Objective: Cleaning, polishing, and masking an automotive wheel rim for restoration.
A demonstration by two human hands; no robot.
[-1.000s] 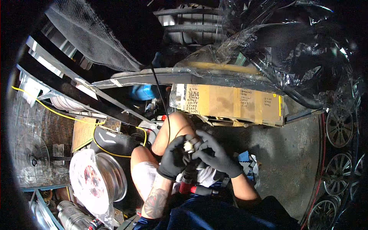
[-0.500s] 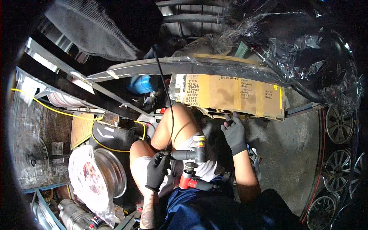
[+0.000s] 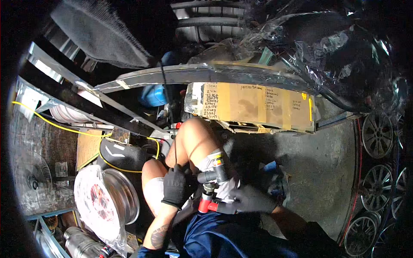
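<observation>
My left hand (image 3: 175, 185), in a dark glove, is closed around a thin black hose (image 3: 168, 92) that comes down from above. Just right of it, over my lap, lies a black angled air tool (image 3: 220, 173) with a light, banded head. Below that rests a red angled air tool (image 3: 205, 204) with a black handle and a metal tip. My right hand (image 3: 254, 199), also gloved, is beside the red tool's handle. Its fingers point left and are dark and smeared, so whether they touch the handle cannot be told.
A taped cardboard box (image 3: 254, 105) stands ahead under a curved metal bar (image 3: 206, 74). To my left are a plastic-wrapped wheel rim (image 3: 101, 200), a yellow hose (image 3: 60, 122) and a metal cylinder (image 3: 81, 241). Several wheel rims (image 3: 376, 185) line the right side; a blue container (image 3: 154, 94) sits beyond my knees.
My right hand has come back from near the box to the red tool. My left hand has moved slightly, with the hose now hanging straighter and further left. The black tool has shifted and tilted.
</observation>
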